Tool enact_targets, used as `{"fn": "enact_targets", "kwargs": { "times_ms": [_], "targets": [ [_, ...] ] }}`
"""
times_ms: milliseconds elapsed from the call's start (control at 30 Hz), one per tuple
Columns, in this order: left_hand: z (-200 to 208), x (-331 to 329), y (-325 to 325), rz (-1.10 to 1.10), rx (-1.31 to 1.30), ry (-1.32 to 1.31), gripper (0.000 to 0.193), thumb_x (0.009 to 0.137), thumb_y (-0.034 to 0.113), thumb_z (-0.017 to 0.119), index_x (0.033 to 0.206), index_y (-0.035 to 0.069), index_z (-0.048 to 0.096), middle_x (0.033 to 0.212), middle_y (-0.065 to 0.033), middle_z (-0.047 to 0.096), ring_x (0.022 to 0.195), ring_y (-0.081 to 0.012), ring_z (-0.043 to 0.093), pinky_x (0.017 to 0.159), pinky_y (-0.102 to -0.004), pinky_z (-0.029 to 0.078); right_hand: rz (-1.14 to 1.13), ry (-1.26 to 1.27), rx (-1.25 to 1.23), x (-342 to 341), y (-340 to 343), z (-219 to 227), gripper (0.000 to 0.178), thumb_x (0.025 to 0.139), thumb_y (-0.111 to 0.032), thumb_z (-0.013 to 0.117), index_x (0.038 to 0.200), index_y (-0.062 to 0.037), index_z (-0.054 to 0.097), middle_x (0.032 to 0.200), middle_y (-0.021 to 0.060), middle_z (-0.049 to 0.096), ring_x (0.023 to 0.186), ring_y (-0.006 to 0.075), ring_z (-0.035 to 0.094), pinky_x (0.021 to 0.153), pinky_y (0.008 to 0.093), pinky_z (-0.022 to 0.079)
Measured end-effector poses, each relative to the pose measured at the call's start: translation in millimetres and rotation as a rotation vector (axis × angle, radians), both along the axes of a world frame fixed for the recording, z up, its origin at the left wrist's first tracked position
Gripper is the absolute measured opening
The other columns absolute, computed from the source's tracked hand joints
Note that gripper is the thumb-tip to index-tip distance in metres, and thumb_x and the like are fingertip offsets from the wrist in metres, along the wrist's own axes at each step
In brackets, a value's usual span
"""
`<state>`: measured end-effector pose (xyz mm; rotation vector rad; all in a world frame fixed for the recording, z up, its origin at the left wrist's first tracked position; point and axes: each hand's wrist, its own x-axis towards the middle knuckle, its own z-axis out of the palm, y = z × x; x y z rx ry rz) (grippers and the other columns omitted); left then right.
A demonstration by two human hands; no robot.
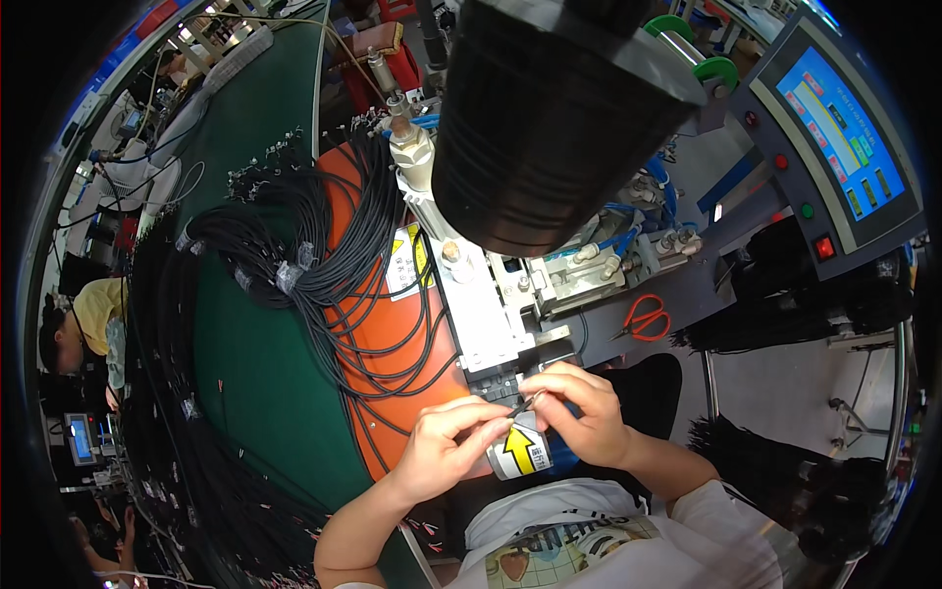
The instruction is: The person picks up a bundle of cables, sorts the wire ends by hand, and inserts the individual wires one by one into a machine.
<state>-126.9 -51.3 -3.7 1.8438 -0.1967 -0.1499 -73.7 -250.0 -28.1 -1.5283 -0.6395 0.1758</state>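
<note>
Both my hands are close together at the front of a metal bench machine (481,319). My left hand (446,447) pinches a short dark piece, which looks like the end of a black cable (522,406). Thumb and fingertips of my right hand (586,417) are closed at the other end of that piece, and its tip is too small to make out. Just below the fingers is a white label with a yellow arrow (520,452). A bundle of black cables (289,275) lies to the left, its loose strands running over the orange mat (422,348) toward the machine.
A large black cylinder (549,128) overhangs the machine. Red-handled scissors (648,319) lie to the right, below a control screen (839,128). More black cables hang at the right (834,491) and along the left edge of the green table (235,363). Other people sit at far left.
</note>
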Motion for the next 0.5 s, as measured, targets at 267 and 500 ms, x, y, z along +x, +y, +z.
{"fn": "enact_targets", "kwargs": {
  "times_ms": [267,500],
  "targets": [
    [-5,2,-18,-0.006,0.677,-0.739,0.020,0.076,0.003,0.070,0.095,-0.001,0.065,0.070,-0.0071,0.060,0.052,-0.0200,0.054,0.046,-0.0315,0.042,0.294,0.954,0.351,9,-11,-12,0.017,0.092,-0.005,0.057,0.109,-0.0018,0.057,0.075,0.0000,0.055,0.060,0.0035,0.051,0.049,0.0169,0.035],
    [2,4,-24,0.111,0.262,-0.272,0.009,0.080,0.005,0.067,0.078,0.002,0.059,0.060,-0.0075,0.057,0.045,-0.0195,0.055,0.043,-0.0313,0.043,-0.183,-0.488,-0.240,-18,10,0,0.044,0.080,0.000,0.062,0.122,0.0061,0.051,0.107,0.0184,0.057,0.092,0.0282,0.061,0.079,0.0376,0.050]
  ]
}}
